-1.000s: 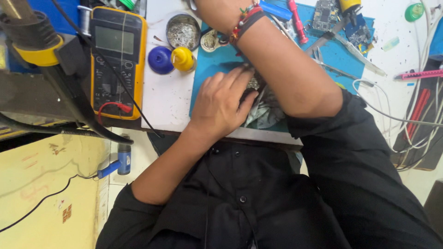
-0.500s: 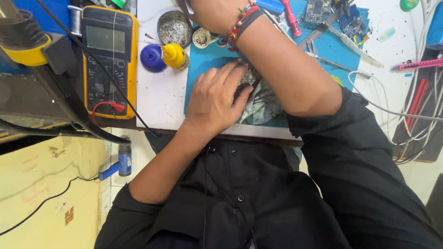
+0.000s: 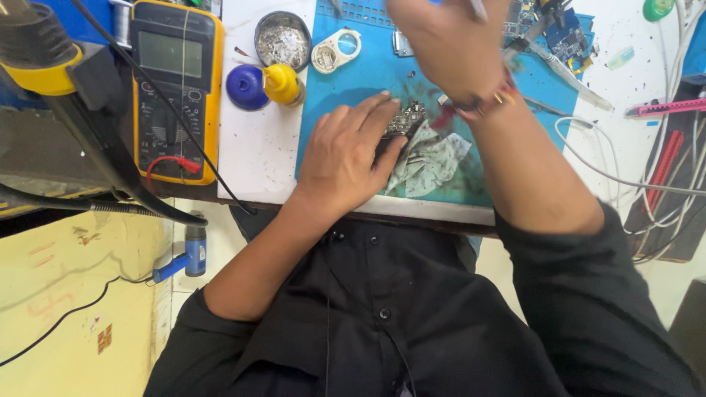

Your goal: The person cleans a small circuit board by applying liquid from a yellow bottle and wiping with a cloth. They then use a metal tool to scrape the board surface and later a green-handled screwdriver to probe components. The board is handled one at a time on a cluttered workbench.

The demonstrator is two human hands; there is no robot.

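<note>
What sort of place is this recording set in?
Most likely an electronics repair bench. A yellow multimeter sits beside a blue work mat, where the left hand holds down a small circuit board; loose cables lie at the side.

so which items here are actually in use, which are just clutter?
In use: left hand pressing small dark circuit board; crumpled grey cloth; blue work mat; right hand.

Lying about: yellow multimeter; round metal tin; pink ruler.
</note>
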